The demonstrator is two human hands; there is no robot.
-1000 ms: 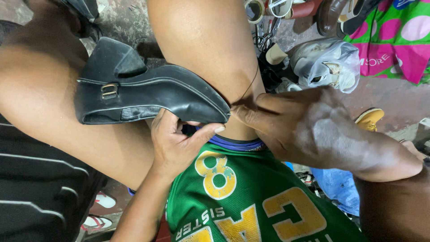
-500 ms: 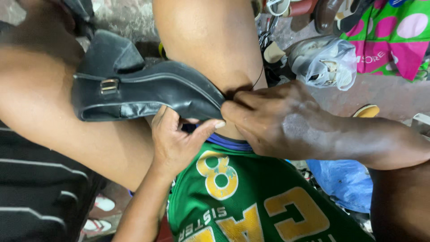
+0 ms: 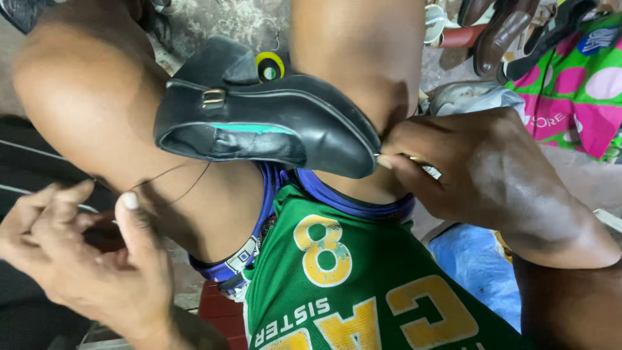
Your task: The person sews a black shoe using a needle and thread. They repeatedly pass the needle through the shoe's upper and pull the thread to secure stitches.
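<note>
The black shoe (image 3: 272,120) lies wedged between the knees, long axis crosswise, toe touching the right hand (image 3: 479,175) pinching what may be a needle, while the left hand (image 3: 84,259), farther off, grips the thread (image 3: 175,181).

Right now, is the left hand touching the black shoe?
No: the left hand is off to the lower left, apart from the black shoe, pulling a thin thread; only the right hand is at the toe.
</note>
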